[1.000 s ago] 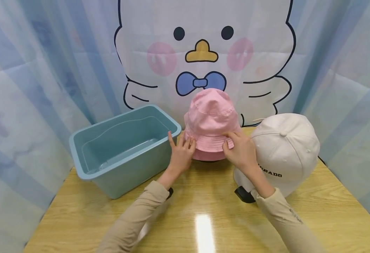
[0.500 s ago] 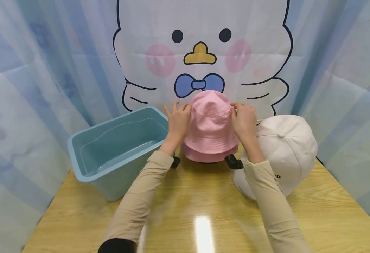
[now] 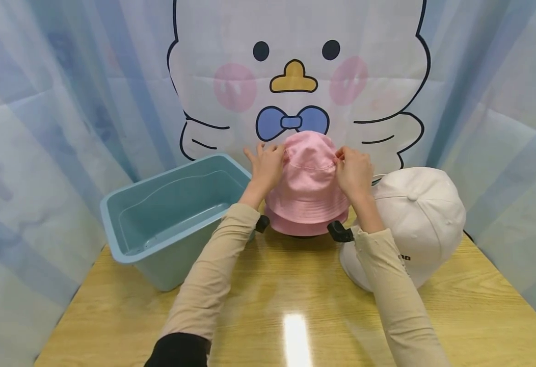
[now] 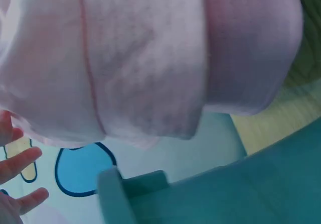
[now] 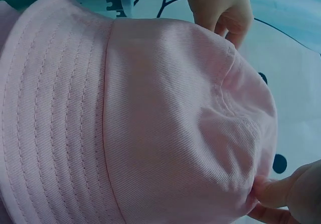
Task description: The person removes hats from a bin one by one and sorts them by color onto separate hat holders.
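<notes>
A pink bucket hat (image 3: 306, 188) stands upright at the back of the table, a second pink brim (image 3: 297, 227) showing beneath its own. My left hand (image 3: 268, 164) pinches the left side of its crown, with other fingers spread away. On the crown's opposite side, my right hand (image 3: 356, 172) pinches the cloth between thumb and finger. Creases run through the crown (image 5: 215, 113) near that pinch in the right wrist view. Stitched rows circle the brim. The left wrist view shows spread fingertips (image 4: 32, 199) beside the hat (image 4: 140, 58).
To the left, a blue-green plastic bin (image 3: 181, 239) stands with its open top up. A white cap (image 3: 417, 219) with dark lettering sits at the right, partly behind my right forearm. Behind everything hangs a cartoon-printed curtain (image 3: 387, 97). The wooden table (image 3: 268, 326) reflects light in front.
Both hands have risen from the hat's brim to the sides of its crown. Over the last half second they have closed in on the cloth. The hat stands in about the same place.
</notes>
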{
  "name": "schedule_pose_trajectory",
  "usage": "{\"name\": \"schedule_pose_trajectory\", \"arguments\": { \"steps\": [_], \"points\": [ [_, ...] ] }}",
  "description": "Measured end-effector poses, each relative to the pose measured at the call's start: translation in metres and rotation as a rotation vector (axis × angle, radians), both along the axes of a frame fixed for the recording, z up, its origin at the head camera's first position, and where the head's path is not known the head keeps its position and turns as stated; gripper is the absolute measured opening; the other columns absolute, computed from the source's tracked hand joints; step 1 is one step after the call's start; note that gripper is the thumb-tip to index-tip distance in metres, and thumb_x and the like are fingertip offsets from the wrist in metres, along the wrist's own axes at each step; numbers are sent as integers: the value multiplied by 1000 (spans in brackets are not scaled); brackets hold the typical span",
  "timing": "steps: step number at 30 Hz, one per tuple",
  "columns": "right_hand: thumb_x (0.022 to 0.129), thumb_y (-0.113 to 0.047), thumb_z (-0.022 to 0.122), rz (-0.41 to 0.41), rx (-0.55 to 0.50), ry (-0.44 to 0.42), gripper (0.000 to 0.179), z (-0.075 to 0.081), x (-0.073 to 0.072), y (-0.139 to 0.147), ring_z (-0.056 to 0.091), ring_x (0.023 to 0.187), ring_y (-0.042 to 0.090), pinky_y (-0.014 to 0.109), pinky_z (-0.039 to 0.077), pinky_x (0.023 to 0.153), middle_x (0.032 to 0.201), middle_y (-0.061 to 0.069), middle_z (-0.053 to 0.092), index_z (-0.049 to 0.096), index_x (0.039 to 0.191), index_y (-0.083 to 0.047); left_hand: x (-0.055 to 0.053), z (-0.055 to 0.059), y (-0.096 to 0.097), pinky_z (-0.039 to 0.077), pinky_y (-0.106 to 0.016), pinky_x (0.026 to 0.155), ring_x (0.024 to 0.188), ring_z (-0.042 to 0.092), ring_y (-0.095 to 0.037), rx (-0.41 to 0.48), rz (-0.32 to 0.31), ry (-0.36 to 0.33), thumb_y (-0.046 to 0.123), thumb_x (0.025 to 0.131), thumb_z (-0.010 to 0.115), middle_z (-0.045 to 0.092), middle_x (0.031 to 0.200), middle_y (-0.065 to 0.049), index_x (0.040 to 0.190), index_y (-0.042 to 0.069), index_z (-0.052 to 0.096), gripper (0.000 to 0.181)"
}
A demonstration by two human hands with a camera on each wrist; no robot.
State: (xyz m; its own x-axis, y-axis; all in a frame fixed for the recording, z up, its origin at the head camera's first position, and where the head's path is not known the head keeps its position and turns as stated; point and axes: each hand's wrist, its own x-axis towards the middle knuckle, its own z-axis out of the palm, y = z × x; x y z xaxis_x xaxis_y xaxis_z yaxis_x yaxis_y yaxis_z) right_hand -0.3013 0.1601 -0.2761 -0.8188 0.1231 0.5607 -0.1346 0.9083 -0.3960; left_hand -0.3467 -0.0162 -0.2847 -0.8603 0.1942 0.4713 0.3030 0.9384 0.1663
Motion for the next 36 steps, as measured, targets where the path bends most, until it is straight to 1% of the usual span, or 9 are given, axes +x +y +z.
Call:
{"name": "schedule_pose_trajectory", "arguments": {
  "steps": [3, 5, 10, 12, 17, 20, 26, 31, 36],
  "points": [
    [88, -15, 52, -28, -20, 42, 18, 0, -1, 1, 53, 87, 41, 51, 40, 75, 93, 19, 65, 62, 94, -1, 0, -3, 1, 13, -69, 97, 122, 38, -35, 5, -11, -32, 28, 94, 41, 59, 119, -5, 111, 18, 58, 27],
    [88, -15, 53, -39, -34, 58, 17, -1, -1, 1, 52, 88, 40, 51, 39, 76, 93, 19, 65, 62, 93, -1, -2, -6, 1, 12, -69, 97, 122, 38, -34, 25, -17, -26, 29, 93, 41, 60, 118, -6, 108, 17, 59, 26],
    [87, -15, 55, -43, -67, 82, 16, -2, -1, 2, 50, 91, 40, 52, 38, 76, 95, 17, 66, 63, 93, -2, -3, -11, 1, 11, -70, 97, 125, 36, -33, 60, -38, -5, 32, 93, 41, 55, 126, -3, 126, 25, 50, 35],
    [87, -14, 55, -36, -66, 86, 17, -2, -1, 2, 50, 92, 40, 52, 38, 76, 96, 17, 66, 64, 95, -2, -4, -11, 1, 11, -71, 96, 125, 36, -33, 54, -59, 11, 32, 93, 40, 54, 128, -1, 128, 27, 49, 36],
    [87, -14, 54, -14, -51, 71, 20, -2, 0, 2, 49, 94, 41, 53, 38, 75, 98, 17, 66, 64, 99, -2, -6, -12, 4, 12, -72, 95, 120, 44, -29, -7, -96, 75, 30, 94, 39, 61, 117, 0, 108, 24, 61, 27],
    [87, -14, 55, -12, -57, 62, 20, -2, 1, 1, 48, 95, 40, 53, 37, 76, 99, 17, 66, 64, 100, -3, -7, -12, 6, 12, -71, 95, 114, 47, -25, -33, -97, 102, 27, 94, 39, 66, 109, -1, 97, 20, 62, 24],
    [87, -12, 54, -9, -63, 66, 19, -1, 2, 1, 49, 95, 41, 54, 38, 76, 101, 18, 65, 65, 99, -2, -6, -10, 2, 12, -70, 97, 111, 49, -22, -39, -73, 138, 27, 93, 43, 68, 102, -1, 95, 20, 64, 22],
    [85, -8, 54, -23, -92, 96, 19, -1, 1, 5, 50, 92, 41, 54, 37, 76, 99, 17, 66, 67, 97, -3, -6, -6, -7, 12, -69, 97, 107, 51, -20, 63, -54, 136, 22, 92, 44, 69, 100, 0, 107, 24, 64, 24],
    [84, -6, 54, -12, -119, 105, 18, -4, 3, 8, 49, 91, 41, 53, 36, 76, 97, 16, 68, 68, 94, -4, -5, -7, -12, 8, -69, 98, 104, 53, -19, 163, -65, 132, 19, 92, 46, 69, 101, 1, 109, 24, 64, 25]
  ]
}}
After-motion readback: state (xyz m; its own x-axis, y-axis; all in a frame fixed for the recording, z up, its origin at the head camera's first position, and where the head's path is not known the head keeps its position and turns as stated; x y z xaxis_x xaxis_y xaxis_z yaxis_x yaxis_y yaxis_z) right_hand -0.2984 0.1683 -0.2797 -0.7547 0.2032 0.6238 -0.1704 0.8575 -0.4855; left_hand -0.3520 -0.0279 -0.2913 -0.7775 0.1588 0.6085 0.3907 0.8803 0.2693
